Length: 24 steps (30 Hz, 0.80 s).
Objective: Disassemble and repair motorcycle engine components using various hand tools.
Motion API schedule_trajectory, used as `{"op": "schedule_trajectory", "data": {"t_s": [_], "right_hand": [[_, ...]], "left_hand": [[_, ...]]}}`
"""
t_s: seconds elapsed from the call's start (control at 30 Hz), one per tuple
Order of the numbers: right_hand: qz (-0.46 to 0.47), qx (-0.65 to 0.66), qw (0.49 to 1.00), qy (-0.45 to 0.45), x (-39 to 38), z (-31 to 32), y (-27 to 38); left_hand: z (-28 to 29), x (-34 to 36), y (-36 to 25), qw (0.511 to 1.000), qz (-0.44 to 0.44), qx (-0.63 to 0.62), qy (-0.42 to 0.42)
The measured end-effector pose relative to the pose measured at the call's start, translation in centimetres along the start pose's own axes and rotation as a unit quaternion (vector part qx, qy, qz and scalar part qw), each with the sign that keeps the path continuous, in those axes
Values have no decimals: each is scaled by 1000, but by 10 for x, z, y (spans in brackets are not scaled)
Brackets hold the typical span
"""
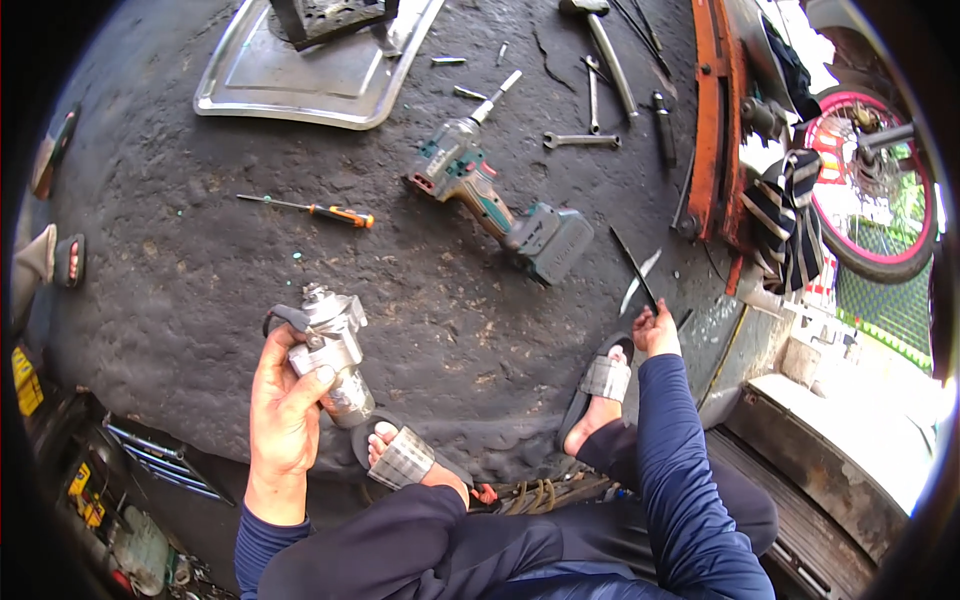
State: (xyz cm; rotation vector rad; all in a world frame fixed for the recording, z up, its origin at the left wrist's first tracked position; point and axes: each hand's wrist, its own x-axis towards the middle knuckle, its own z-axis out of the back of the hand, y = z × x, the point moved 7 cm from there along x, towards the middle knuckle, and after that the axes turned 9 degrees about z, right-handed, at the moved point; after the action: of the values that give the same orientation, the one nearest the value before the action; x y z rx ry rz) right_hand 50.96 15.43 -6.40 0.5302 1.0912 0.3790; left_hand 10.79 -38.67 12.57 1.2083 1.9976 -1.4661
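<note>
My left hand [288,410] is closed around a silver cast-metal part [335,350], which has a round cylindrical lower end and a black piece at its upper left. The part is held up over the dark, rough floor, just above my left sandalled foot. On the other side, my right hand [656,330] reaches down by my right foot, its fingers closed on the lower end of a thin black rod [634,265]. A pale, blade-shaped strip [641,281] lies beside that rod. What kind of tool the rod is, I cannot tell.
Ahead lie a cordless drill [490,200], an orange-handled screwdriver [310,209], two wrenches [582,141] and a hammer [608,60]. A metal tray [290,105] stands far left. An orange metal beam [712,130] and a pink-rimmed wheel [930,215] are at right. Another person's foot [72,262] shows at left.
</note>
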Motion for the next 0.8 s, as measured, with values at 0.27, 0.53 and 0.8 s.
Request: {"op": "schedule_trajectory", "data": {"t_s": [0.27,0.53,0.8], "right_hand": [[1,0,1000,-3,29,15,21],[47,3,999,3,21,6,35],[57,102,958,261,-107,-18,26]], "left_hand": [[-1,7,-5,1000,-10,-3,-19],[-7,2,-11,998,-32,-51,4],[0,-10,-22,995,-50,-84,4]]}}
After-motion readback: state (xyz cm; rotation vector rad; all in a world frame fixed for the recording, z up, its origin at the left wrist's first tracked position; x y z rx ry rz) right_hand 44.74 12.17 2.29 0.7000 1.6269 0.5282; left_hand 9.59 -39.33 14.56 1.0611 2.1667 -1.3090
